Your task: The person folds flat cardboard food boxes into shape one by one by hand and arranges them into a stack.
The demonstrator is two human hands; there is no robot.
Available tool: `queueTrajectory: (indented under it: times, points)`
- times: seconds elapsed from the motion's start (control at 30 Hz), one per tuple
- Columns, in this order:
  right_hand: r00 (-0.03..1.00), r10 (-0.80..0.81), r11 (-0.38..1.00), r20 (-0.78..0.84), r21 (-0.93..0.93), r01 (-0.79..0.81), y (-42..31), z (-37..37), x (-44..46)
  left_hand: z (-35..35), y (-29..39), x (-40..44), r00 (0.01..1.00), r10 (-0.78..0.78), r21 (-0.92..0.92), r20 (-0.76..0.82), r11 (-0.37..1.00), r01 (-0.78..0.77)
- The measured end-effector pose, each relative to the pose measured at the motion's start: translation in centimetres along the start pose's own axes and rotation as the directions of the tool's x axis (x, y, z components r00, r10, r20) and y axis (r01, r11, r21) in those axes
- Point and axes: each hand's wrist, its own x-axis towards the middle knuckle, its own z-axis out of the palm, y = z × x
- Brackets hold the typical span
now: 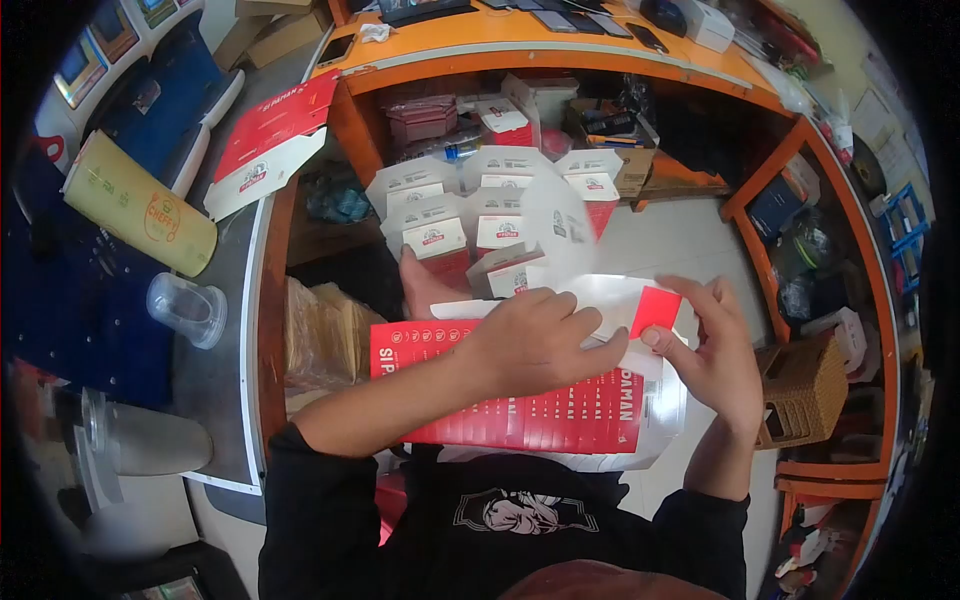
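My right hand [712, 350] pinches a red flap [656, 312] of a red-and-white paper carton [610, 293] between thumb and fingers. My left hand [545, 340] reaches across from the left, fingers bent, at the carton's white side; the bent fingers partly hide that edge. Beneath both hands a row of overlapping flat red cartons [520, 425] lies across my lap, with white lettering on them. Past the hands, several folded red-and-white boxes [430, 240] stand with their white lids up; one lid is smeared by motion.
An orange desk [560, 52] spans the back, with phones on it. On the dark table [240, 300] at left are flat red cartons [270, 150], a yellow cylinder [140, 205] and a clear plastic cup [187, 310]. A brown woven box [805, 390] stands at right by an orange shelf [830, 470].
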Motion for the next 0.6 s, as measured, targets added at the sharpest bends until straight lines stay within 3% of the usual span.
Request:
queueTrajectory:
  times: [0.07,0.13,0.2,0.27,0.3,0.37,0.43,0.57,0.6]
  points:
    - [0.951,0.230,0.948,0.205,0.175,-0.267,-0.3,-1.0,0.1,-0.3,-0.4,0.2,0.999,0.028,0.048,-0.021,0.998,-0.027]
    - [0.942,0.241,0.843,0.232,0.430,-0.322,0.2,-0.7,-0.3,-0.7,-1.0,0.2,0.996,0.042,0.053,-0.074,0.998,-0.038]
    - [0.992,0.129,0.662,0.012,0.743,-0.095,1.7,1.7,-1.4,-1.0,-1.7,0.2,0.993,0.025,0.029,-0.114,0.999,-0.022]
    - [0.967,0.108,0.595,-0.232,0.794,0.125,2.0,3.5,-1.5,-1.4,-2.3,0.4,0.990,-0.024,-0.022,-0.141,1.000,0.021]
    - [0.931,0.106,0.557,-0.350,0.796,0.236,1.8,4.3,-1.6,-1.3,-2.4,0.8,0.985,-0.050,-0.081,-0.166,0.996,0.037]
    - [0.832,0.037,0.653,-0.554,0.643,0.400,1.9,5.9,-2.1,-1.0,-2.7,1.6,0.972,-0.105,-0.197,-0.212,0.978,0.063]
    - [0.703,-0.083,0.739,-0.706,0.430,0.519,2.4,7.1,-2.7,-1.9,-3.2,2.3,0.985,-0.157,-0.331,-0.072,0.935,0.124]
    - [0.625,-0.317,0.772,-0.714,0.189,0.607,1.4,6.6,-2.6,-2.2,-4.1,2.6,0.947,-0.216,-0.469,0.237,0.829,0.306]
    - [0.641,-0.336,0.715,-0.690,0.256,0.650,1.1,6.6,-2.5,-2.5,-4.2,2.9,0.910,-0.213,-0.468,0.355,0.803,0.370]
